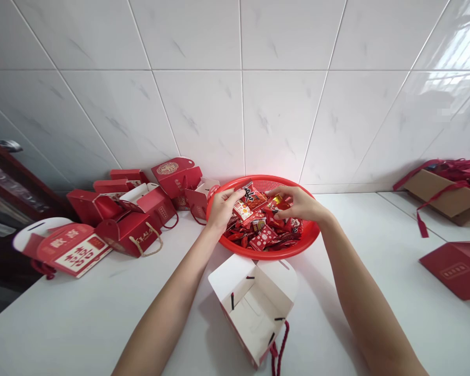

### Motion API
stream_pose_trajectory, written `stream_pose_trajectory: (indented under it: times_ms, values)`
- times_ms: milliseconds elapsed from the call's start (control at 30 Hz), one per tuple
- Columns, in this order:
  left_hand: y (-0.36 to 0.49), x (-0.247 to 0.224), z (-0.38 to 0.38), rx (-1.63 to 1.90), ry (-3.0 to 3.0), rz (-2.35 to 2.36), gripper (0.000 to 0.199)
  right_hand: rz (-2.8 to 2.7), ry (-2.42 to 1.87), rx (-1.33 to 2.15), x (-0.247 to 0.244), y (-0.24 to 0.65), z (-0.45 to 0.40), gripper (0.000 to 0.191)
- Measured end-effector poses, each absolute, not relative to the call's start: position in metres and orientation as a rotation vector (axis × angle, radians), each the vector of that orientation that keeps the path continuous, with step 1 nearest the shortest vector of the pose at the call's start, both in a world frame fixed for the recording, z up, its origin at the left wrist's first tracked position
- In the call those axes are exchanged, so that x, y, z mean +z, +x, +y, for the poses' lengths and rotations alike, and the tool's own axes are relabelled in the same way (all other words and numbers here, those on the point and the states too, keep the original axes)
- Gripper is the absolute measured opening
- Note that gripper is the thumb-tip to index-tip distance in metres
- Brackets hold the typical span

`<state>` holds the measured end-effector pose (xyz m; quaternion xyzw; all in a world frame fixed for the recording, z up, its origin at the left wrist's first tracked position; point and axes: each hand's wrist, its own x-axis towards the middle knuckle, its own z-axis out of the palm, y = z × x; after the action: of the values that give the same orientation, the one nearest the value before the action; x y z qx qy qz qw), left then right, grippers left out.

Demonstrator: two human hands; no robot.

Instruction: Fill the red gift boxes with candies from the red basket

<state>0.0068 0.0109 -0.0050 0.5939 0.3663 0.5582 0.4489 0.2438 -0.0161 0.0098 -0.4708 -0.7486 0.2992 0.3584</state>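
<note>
In front of me is a red plastic basket point(311, 245) heaped with wrapped sweets and small snack packets. My left hand point(222, 210) is at its left side, thumb and fingers pinching red-and-white snack packets point(250, 201) with black lettering. Over the right part of the heap, my right hand point(303, 203) curls its thumb and fingers around a shiny gold-and-red wrapped candy point(277, 200); the fingers partly cover it. Between my forearms stands an open gift box point(254, 313), its flaps up, its white inside bare, with a dark red cord handle point(282, 347) hanging at its right.
Several red gift boxes point(129, 230) are grouped at the left, against the tiled wall point(282, 120). A cardboard box point(434, 193) with dark red ribbons stands at the far right. Nearer lies a red box point(456, 269). The white tabletop point(82, 318) ends at the left.
</note>
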Motion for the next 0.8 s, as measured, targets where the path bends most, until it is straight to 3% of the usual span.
stream_pose_trajectory:
  times_ms: [300,400,567,800]
  values:
    - [0.004,-0.007,0.011,1.286,1.506,0.895,0.02,-1.649,-1.113,0.779,0.02,0.237,-0.023,0.078]
    - [0.004,-0.008,0.011,1.261,1.657,0.879,0.037,-1.64,-1.116,0.742,0.018,0.231,-0.023,0.084]
    - [0.006,-0.011,0.011,1.091,1.785,0.797,0.03,-1.735,-1.107,0.652,0.014,0.22,-0.021,0.074]
    - [0.006,-0.013,0.011,1.138,1.769,0.906,0.031,-1.796,-1.17,0.548,0.016,0.213,-0.025,0.066]
